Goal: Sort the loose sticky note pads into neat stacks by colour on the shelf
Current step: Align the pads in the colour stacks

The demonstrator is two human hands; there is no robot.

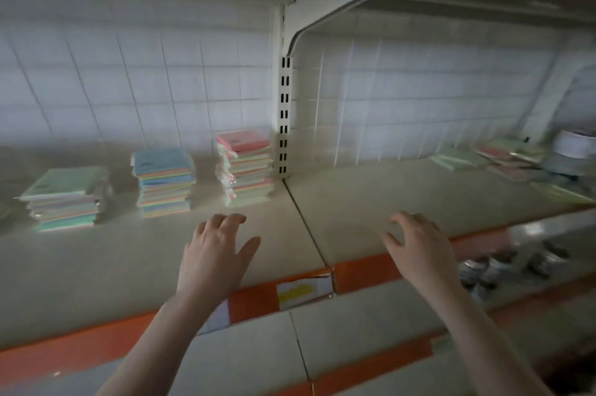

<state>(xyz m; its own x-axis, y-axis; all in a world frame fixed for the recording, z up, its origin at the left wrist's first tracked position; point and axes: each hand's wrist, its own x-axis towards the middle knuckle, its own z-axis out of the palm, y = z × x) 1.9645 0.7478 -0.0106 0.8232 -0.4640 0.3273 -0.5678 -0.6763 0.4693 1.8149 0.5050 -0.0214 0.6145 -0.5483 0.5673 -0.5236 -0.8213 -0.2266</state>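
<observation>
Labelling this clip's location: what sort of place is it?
Probably a shop aisle: a slotted metal upright carrying shelves, an orange price strip along the shelf edge, and wrapped sticky note stacks like stock.

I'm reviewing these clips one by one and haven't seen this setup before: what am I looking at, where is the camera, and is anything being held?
There is no machine here. A person wears one wide-angle camera on the head, looking down at their own bare hands. The left hand and right hand hover over a beige shop shelf, fingers relaxed, with nothing in either grip. Three stacks of sticky note pads stand at the left: a green-topped stack, a blue-topped stack and a pink-topped stack. Loose pads lie scattered at the far right, blurred.
</observation>
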